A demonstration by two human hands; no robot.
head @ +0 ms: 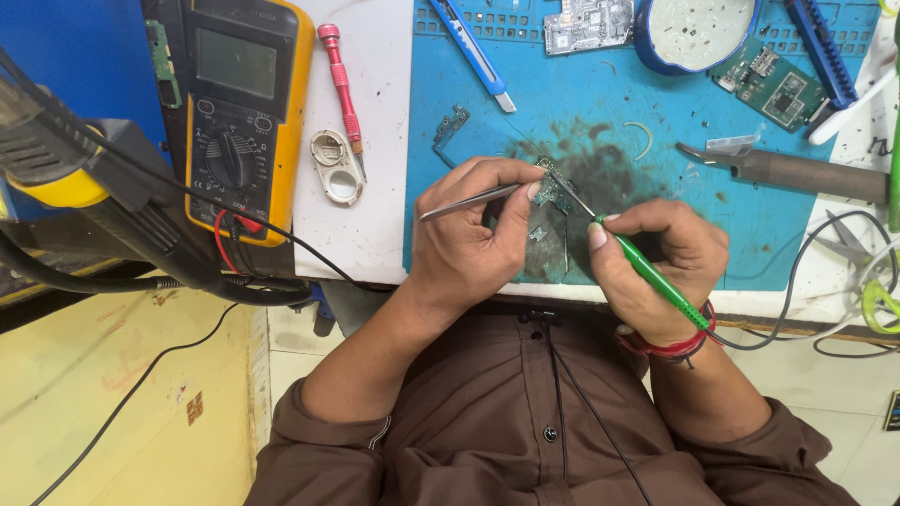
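Fingertips of our left hand [469,234] pinch a pair of metal tweezers [469,200], tips down on a small circuit board piece [553,183] lying on the stained patch of the blue work mat [600,112]. Right hand [656,258] is closed pen-style around a green-handled soldering iron [652,274], its thin tip meeting the same piece. We judge the piece light, stiff and fragile, easy to flick away; best held by its edges with the tweezers. The iron is light but its tip is likely hot, so grip stays on the handle. Contact point itself is mostly hidden by our fingers; parts on the piece are too small to make out. Yellow multimeter [239,112] and red screwdriver [342,89] lie well apart to the left.
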